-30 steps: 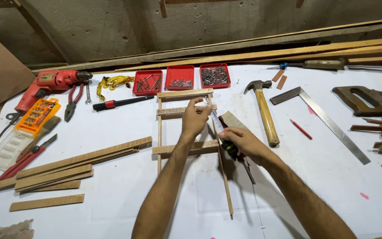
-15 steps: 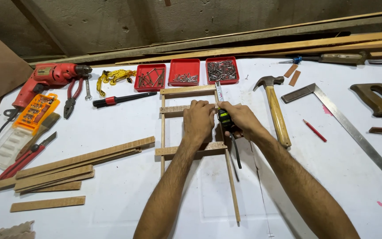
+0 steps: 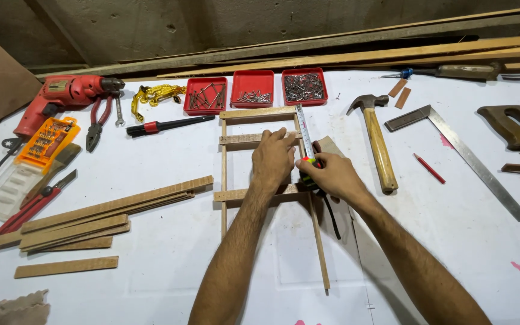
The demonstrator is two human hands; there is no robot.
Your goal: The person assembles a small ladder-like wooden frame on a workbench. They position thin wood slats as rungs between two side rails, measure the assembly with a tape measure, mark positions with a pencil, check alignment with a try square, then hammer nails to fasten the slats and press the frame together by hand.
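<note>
The left hand (image 3: 274,159) lies palm down on the small wooden frame (image 3: 260,162), fingers spread and flat over the middle crosspiece; it grips nothing and seems to press the slats against the white table (image 3: 170,265) so they do not shift. Just to its right, the right hand (image 3: 331,176) is curled around the case of a tape measure (image 3: 304,135), whose blade runs away from the person along the frame's right rail to the far crosspiece. Laid flat and parallel to that rail, the blade reads along the gap between the crosspieces. A dark strap hangs from the case toward the near edge.

The frame lies in the middle of the table, its two long rails running near to far, with three crosspieces across them like ladder rungs.

Beyond the frame, three red trays (image 3: 253,88) of nails and screws stand in a row, within easy reach of either hand. To the right lie a hammer (image 3: 377,141), a red pencil (image 3: 429,168), a metal square (image 3: 464,153) and, at the far right edge, a handsaw (image 3: 516,126). To the left of the frame lie spare wooden slats (image 3: 109,210) stacked loosely, pliers (image 3: 99,123), a screwdriver (image 3: 170,125) and a red drill (image 3: 67,96) at the far left. Long boards (image 3: 356,54) rest along the wall.
</note>
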